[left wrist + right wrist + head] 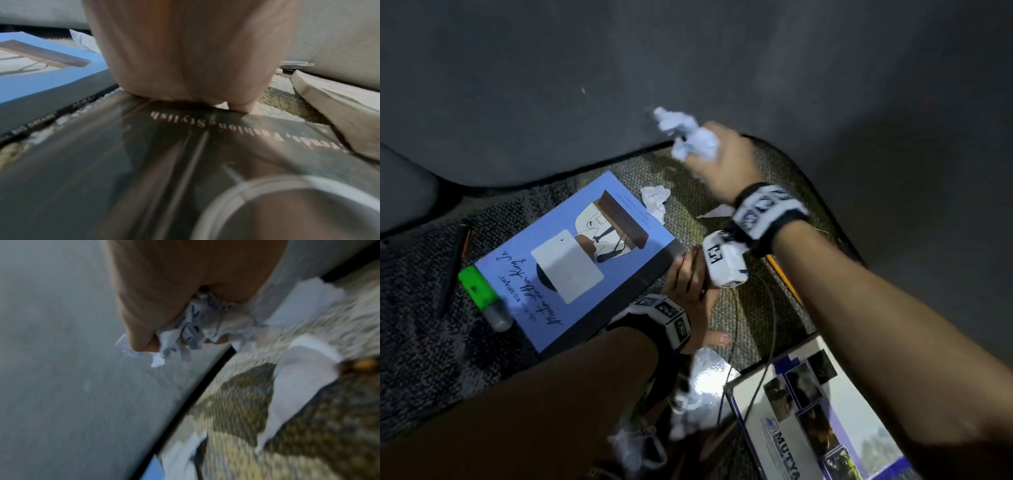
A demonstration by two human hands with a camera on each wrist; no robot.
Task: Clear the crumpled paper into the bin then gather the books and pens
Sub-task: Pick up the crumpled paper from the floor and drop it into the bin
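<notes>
My right hand [709,161] is raised over the rug's far edge and grips a ball of crumpled white paper [685,137], seen bunched in the fingers [141,331] as paper [205,327] in the right wrist view. My left hand [688,277] rests palm down on a dark glossy magazine [144,162], fingertips at its far edge, thumb spread. A blue book [571,253] lies just left of it. A green highlighter [479,287] and a dark pen [455,263] lie left of the book. An orange pencil [784,281] lies under my right forearm. No bin is in view.
More crumpled paper [655,202] lies past the blue book, a scrap [714,210] beside my right wrist, another wad [705,380] near my left arm. A photo-covered book [818,421] sits bottom right under cables. The patterned rug [756,308] meets grey floor [688,51].
</notes>
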